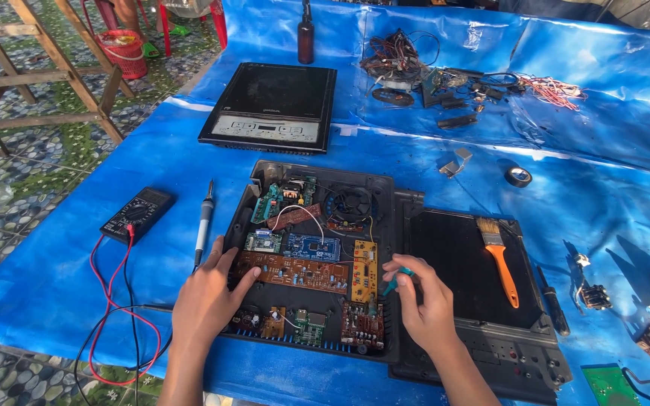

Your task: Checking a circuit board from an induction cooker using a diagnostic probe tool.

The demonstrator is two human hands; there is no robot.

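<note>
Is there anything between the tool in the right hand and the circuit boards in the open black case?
Nothing visible blocks it. The right hand holds a small teal-handled tool directly above the yellow circuit board in the open black plastic case. The left hand rests apart, on the case's left edge.

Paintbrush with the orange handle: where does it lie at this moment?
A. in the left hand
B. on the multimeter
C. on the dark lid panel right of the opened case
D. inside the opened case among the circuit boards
C: the paintbrush rests on the flat dark lid panel, right of the right hand, clear of the circuit boards.
</note>
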